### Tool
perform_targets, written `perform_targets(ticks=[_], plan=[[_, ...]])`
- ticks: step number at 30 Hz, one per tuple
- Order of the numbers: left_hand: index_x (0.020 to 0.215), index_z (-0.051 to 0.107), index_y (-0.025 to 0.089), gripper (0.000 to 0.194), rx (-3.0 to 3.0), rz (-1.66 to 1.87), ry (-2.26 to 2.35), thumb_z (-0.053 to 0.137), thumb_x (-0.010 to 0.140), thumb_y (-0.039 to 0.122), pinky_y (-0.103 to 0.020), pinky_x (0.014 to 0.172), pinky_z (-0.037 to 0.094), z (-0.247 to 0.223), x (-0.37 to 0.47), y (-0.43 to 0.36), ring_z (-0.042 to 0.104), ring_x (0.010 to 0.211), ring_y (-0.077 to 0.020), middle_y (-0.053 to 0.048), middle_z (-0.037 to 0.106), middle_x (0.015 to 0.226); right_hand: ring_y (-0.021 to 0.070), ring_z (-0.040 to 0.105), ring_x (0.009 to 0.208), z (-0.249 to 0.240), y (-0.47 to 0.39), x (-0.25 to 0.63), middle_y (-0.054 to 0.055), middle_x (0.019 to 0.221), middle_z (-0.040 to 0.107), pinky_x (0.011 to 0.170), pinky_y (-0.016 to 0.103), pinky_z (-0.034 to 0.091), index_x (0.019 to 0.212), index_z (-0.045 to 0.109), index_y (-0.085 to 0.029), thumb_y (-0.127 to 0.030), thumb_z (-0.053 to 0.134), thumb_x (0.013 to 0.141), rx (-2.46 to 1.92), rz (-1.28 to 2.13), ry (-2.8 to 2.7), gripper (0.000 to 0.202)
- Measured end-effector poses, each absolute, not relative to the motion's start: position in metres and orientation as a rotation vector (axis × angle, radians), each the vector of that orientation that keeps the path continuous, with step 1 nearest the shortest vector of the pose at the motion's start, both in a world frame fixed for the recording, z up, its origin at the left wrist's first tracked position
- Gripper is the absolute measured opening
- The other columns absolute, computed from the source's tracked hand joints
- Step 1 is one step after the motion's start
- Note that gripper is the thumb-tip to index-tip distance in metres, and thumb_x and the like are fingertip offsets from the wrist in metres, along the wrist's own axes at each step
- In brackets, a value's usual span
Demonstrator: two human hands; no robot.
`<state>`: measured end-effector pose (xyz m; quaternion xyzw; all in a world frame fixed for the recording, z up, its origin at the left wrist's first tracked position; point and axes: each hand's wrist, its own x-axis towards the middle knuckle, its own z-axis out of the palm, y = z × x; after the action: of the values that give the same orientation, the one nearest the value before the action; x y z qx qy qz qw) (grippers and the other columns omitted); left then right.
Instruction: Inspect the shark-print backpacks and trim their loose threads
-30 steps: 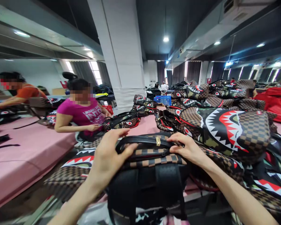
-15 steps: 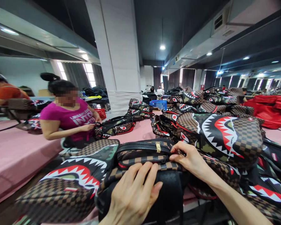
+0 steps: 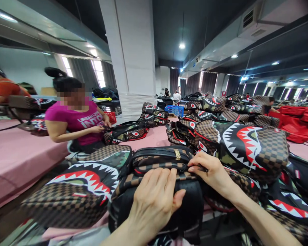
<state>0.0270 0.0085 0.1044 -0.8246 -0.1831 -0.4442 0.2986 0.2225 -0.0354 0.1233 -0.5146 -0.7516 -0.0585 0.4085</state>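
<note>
In front of me a brown-and-black checked backpack [image 3: 136, 179] lies with its black padded back toward me. A black carry handle with a gold metal clasp [image 3: 178, 154] runs along its top. My left hand [image 3: 156, 196] lies on the checked top panel, fingers side by side over its edge and thumb held apart. At the right end of the handle, my right hand [image 3: 207, 169] pinches the edge of the backpack near the zip line. What exactly sits between those fingertips is hidden.
A shark-mouth checked backpack [image 3: 92, 181] lies close on the left. More backpacks [image 3: 246, 143] are piled on the right. Across the pink table [image 3: 157, 136] a co-worker [image 3: 74, 116] handles another bag [image 3: 128, 133]. Farther back are a blue crate [image 3: 175, 110], a white pillar [image 3: 133, 61] and red bags [image 3: 292, 119].
My left hand has slid slightly up and right on the backpack, its fingers now closer together. My right hand keeps its pinch at the handle's right end. The view has shifted a little.
</note>
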Motion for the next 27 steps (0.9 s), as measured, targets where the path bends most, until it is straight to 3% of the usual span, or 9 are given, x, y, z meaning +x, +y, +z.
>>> perform_targets(ticks=[7,12,16,20,23,27], plan=[[0.097,0.063,0.008,0.032,-2.155,-1.216,-0.526,0.041,0.087,0.028,-0.037,0.08,0.042,0.103,0.033,0.012,0.054,0.088,-0.024,-0.012,0.062,0.091,0.0127,0.054,0.054,0.133,-0.052,0.209,0.0,0.062,0.059,0.051,0.022,0.034,0.071,0.053,-0.019,-0.019,0.054,0.079,-1.661,-0.376,-1.782,0.008],[0.099,0.063,0.007,0.03,-2.209,-1.245,-0.511,0.043,0.087,0.027,-0.036,0.08,0.045,0.1,0.034,0.012,0.055,0.088,-0.0234,-0.012,0.064,0.092,0.0174,0.058,0.057,0.132,-0.038,0.202,0.005,0.065,0.064,0.051,0.026,0.028,0.07,0.054,-0.02,-0.018,0.053,0.075,-1.948,-0.573,-1.675,0.005],[0.11,0.058,0.005,0.034,-2.213,-1.262,-0.523,0.043,0.087,0.026,-0.037,0.087,0.043,0.095,0.026,0.014,0.055,0.099,-0.0253,-0.014,0.063,0.106,0.0152,0.055,0.057,0.139,-0.024,0.207,0.002,0.063,0.062,0.053,0.025,0.031,0.071,0.057,-0.019,-0.027,0.053,0.078,-1.845,-0.309,-1.681,0.012],[0.12,0.05,0.003,0.04,-2.173,-1.225,-0.489,0.041,0.087,0.025,-0.037,0.088,0.044,0.089,0.022,0.014,0.055,0.106,-0.0258,-0.016,0.059,0.119,0.0138,0.054,0.068,0.154,-0.009,0.214,0.001,0.074,0.062,0.06,0.023,0.037,0.08,0.062,-0.018,-0.04,0.051,0.081,-1.459,0.119,-1.678,0.025],[0.122,0.048,0.003,0.042,-2.212,-1.162,-0.55,0.041,0.086,0.025,-0.034,0.083,0.047,0.096,0.023,0.016,0.06,0.099,-0.0238,-0.018,0.057,0.121,0.0122,0.049,0.061,0.162,0.006,0.208,0.0,0.065,0.056,0.057,0.023,0.036,0.07,0.059,-0.015,-0.048,0.051,0.079,-1.34,0.383,-1.601,0.035],[0.117,0.053,0.011,0.049,-2.502,-0.833,-0.791,0.048,0.082,0.045,-0.032,0.065,0.051,0.122,0.02,0.024,0.066,0.076,-0.0227,-0.017,0.063,0.111,0.0086,0.039,0.053,0.156,0.009,0.197,-0.003,0.055,0.047,0.052,0.023,0.033,0.061,0.052,-0.015,-0.049,0.058,0.072,-1.244,0.457,-1.343,0.036]])
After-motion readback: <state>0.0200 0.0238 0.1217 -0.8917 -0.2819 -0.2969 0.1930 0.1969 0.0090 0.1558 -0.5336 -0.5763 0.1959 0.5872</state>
